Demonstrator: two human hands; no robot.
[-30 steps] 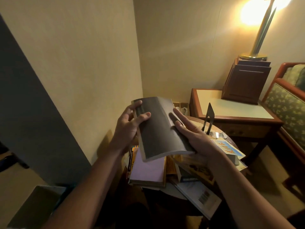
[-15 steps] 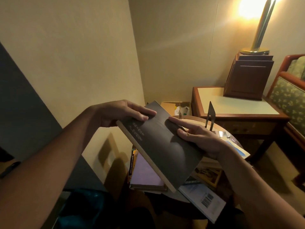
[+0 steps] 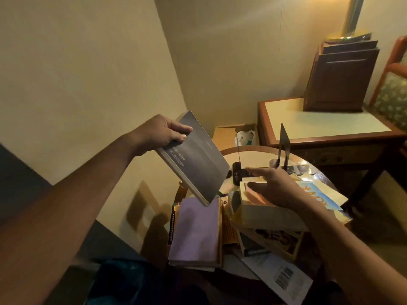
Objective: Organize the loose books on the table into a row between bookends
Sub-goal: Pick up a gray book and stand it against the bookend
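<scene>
Dim lamplight falls on a small round table wedged into a room corner, its near half buried under loose books. The person's left hand grasps a dark grey book by one short end, thumb on the cover. The volume hangs tilted in the air above the table's 9 o'clock edge, over a lilac book lying flat at 7 o'clock. The right hand is released, fingers straight and gripping nothing, spread over a thick pale book near the centre; whether it touches it cannot be told.

Two thin metal bookends stand at 12 o'clock: one showing its face, the other edge-on, with a black device lying at its foot.

The likeliest trouble appears to be the one-handed grip: held only at its end, the grey book could slip and drop onto the pile. The heap itself looks unstable, and a barcoded sheet at 5 o'clock already overhangs the rim; a nudge could send items to the floor. The light bookends may tip or skid if a book is pushed hard against them, and the device could block the row.
</scene>
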